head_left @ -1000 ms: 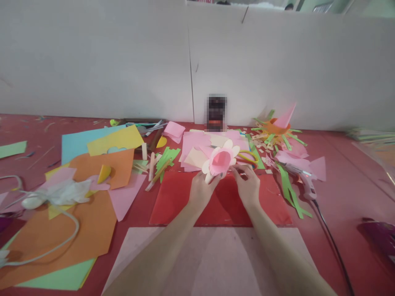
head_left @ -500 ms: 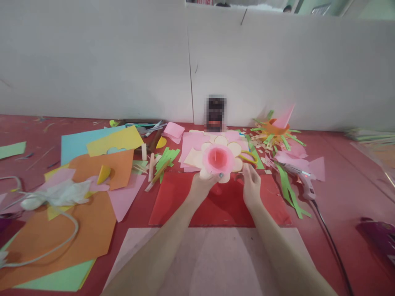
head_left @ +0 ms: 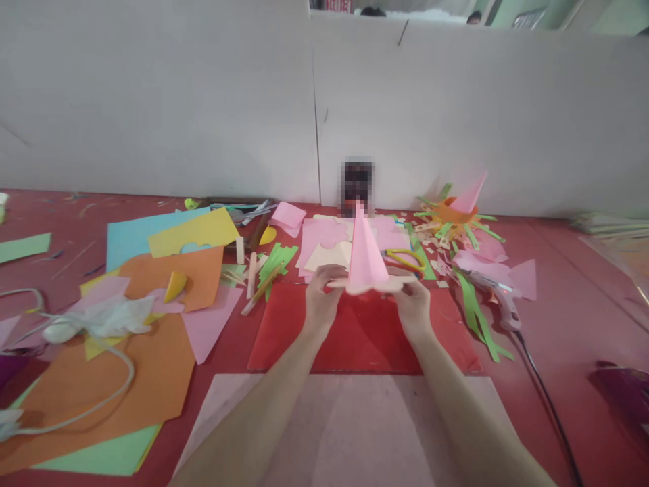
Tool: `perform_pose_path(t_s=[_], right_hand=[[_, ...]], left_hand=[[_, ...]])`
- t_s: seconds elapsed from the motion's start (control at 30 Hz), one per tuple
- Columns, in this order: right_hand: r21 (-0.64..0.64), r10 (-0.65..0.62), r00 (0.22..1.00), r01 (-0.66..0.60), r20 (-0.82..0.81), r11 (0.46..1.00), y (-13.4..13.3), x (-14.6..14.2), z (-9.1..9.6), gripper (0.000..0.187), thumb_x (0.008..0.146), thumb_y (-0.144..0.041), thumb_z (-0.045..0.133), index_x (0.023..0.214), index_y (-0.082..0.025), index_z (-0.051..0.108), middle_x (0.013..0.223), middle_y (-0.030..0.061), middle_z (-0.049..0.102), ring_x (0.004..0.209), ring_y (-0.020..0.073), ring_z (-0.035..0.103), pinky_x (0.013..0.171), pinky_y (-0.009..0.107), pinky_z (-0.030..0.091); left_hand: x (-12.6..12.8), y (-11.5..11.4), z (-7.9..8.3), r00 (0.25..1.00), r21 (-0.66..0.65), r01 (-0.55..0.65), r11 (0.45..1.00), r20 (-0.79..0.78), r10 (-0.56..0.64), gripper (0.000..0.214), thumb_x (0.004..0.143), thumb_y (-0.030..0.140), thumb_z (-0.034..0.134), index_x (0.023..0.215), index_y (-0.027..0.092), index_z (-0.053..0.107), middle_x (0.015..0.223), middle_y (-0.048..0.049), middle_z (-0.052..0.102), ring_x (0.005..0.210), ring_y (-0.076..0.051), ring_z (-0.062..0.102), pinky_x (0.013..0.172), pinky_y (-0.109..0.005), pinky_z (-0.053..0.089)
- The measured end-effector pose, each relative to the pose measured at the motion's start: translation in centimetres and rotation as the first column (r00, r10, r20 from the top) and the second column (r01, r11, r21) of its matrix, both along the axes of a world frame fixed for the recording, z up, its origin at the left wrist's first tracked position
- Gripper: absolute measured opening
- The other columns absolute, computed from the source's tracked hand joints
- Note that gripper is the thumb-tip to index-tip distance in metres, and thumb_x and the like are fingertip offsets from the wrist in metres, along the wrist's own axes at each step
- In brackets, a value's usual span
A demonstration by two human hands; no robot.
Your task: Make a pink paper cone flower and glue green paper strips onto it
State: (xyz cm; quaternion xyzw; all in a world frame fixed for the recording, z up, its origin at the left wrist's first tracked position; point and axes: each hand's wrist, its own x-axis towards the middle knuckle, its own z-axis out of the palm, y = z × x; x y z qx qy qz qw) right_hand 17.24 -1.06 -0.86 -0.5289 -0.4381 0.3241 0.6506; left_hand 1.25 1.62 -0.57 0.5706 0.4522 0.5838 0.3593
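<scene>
Between my two hands I hold a paper flower (head_left: 366, 260), a pink pointed cone on a cream petal-shaped base, with the cone's tip upward. My left hand (head_left: 323, 297) is closed on the left edge of the base, and my right hand (head_left: 413, 304) pinches the right edge. The flower is raised above a red board (head_left: 334, 338). Just behind my right hand lie yellow-handled scissors (head_left: 405, 260), their blades hidden. Sheets of pink paper (head_left: 324, 233) lie behind the flower.
A glue gun (head_left: 501, 297) with a black cord rests on the right, near an orange-and-green paper piece (head_left: 456, 211) holding a pink cone. Orange sheets (head_left: 116, 379), other coloured paper and a white cable (head_left: 126, 368) cover the left. A grey wall (head_left: 203, 101) stands behind.
The flower has turned from facing me to lying nearly edge-on with its cone pointing up. My right hand, apart from it before, now grips its right edge; my left hand has shifted to the left edge.
</scene>
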Motion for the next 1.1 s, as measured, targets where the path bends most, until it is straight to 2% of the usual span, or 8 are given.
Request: perform_pose_path(t_s=[0.1, 0.27, 0.43, 0.6, 0.67, 0.77, 0.93, 1.1], right_hand=[[0.062, 0.065, 0.997, -0.068, 0.044, 0.996, 0.1, 0.4, -0.5, 0.019, 0.062, -0.025, 0.065, 0.079, -0.021, 0.067, 0.095, 0.0055, 0.067, 0.090, 0.0214, 0.061, 0.078, 0.036, 0.048], [-0.079, 0.095, 0.988, -0.085, 0.126, 0.993, 0.4, 1.2, -1.6, 0.021, 0.064, -0.019, 0.055, 0.080, -0.020, 0.068, 0.095, 0.0058, 0.067, 0.092, 0.0209, 0.059, 0.079, 0.034, 0.047], [-0.119, 0.109, 0.950, -0.077, 0.293, 0.990, 0.5, 1.4, -1.8, 0.020, 0.064, -0.018, 0.053, 0.074, -0.022, 0.069, 0.102, 0.0057, 0.064, 0.097, 0.0203, 0.057, 0.083, 0.032, 0.046], [-0.121, 0.153, 0.931, -0.119, 0.330, 0.985, 0.3, 1.2, -1.6, 0.021, 0.066, -0.017, 0.049, 0.075, -0.021, 0.068, 0.099, 0.0045, 0.066, 0.093, 0.0189, 0.059, 0.082, 0.031, 0.047], [-0.122, 0.191, 0.923, -0.159, 0.333, 0.980, 0.2, 1.0, -1.4, 0.023, 0.066, -0.016, 0.047, 0.076, -0.021, 0.068, 0.094, 0.0034, 0.067, 0.089, 0.0179, 0.060, 0.080, 0.031, 0.047], [-0.131, 0.227, 0.903, -0.192, 0.364, 0.973, 0.0, 0.7, -1.1, 0.027, 0.066, -0.014, 0.045, 0.078, -0.021, 0.067, 0.090, 0.0026, 0.068, 0.087, 0.0173, 0.061, 0.077, 0.030, 0.047], [-0.144, 0.188, 0.925, -0.147, 0.330, 0.979, 0.0, 0.6, -0.9, 0.023, 0.070, -0.018, 0.046, 0.083, -0.020, 0.065, 0.089, 0.0035, 0.068, 0.085, 0.0169, 0.061, 0.077, 0.030, 0.047], [-0.190, 0.093, 0.958, -0.042, 0.270, 0.981, 0.0, 0.7, -1.0, 0.022, 0.072, -0.023, 0.046, 0.086, -0.019, 0.063, 0.091, 0.0050, 0.068, 0.085, 0.0175, 0.062, 0.078, 0.031, 0.047]], left_hand=[[-0.2, 0.0, -0.2, 0.995, 0.041, 0.031, 0.999, 0.090, -0.034, 0.011, 0.068, 0.020, 0.060, 0.077, 0.019, 0.065, 0.097, -0.0055, 0.063, 0.096, -0.017, 0.059, 0.086, -0.030, 0.047], [-0.8, 0.1, 0.0, 0.985, -0.113, -0.098, 0.989, 0.130, 0.113, 0.021, 0.084, 0.026, 0.044, 0.094, 0.019, 0.061, 0.103, -0.0068, 0.064, 0.100, -0.018, 0.059, 0.089, -0.034, 0.044], [-0.7, -0.1, 0.5, 0.976, -0.068, -0.094, 0.993, 0.192, 0.105, 0.034, 0.089, 0.039, 0.039, 0.115, 0.020, 0.050, 0.118, -0.0103, 0.058, 0.114, -0.019, 0.052, 0.096, -0.036, 0.040], [0.5, -0.9, 0.8, 0.997, -0.019, 0.061, 0.998, -0.042, -0.062, 0.058, 0.078, 0.040, 0.060, 0.129, 0.026, 0.039, 0.136, -0.0078, 0.043, 0.126, -0.023, 0.040, 0.102, -0.037, 0.035], [0.7, -1.0, 0.7, 0.986, -0.068, 0.094, 0.993, -0.133, -0.103, 0.069, 0.073, 0.038, 0.065, 0.133, 0.026, 0.034, 0.135, -0.0084, 0.044, 0.125, -0.025, 0.042, 0.100, -0.038, 0.038], [0.7, -0.9, 0.6, 0.973, -0.144, 0.070, 0.987, -0.207, -0.099, 0.065, 0.074, 0.034, 0.063, 0.132, 0.023, 0.036, 0.127, -0.0098, 0.052, 0.116, -0.025, 0.050, 0.094, -0.037, 0.042], [0.2, -0.7, 0.5, 0.977, -0.183, -0.011, 0.983, -0.212, -0.029, 0.060, 0.074, 0.034, 0.063, 0.128, 0.021, 0.041, 0.120, -0.0092, 0.057, 0.110, -0.025, 0.055, 0.091, -0.037, 0.044], [0.6, -1.0, 0.1, 0.965, -0.112, 0.128, 0.985, -0.216, -0.150, 0.060, 0.075, 0.029, 0.059, 0.131, 0.023, 0.038, 0.126, -0.0088, 0.052, 0.115, -0.024, 0.050, 0.096, -0.038, 0.041]])
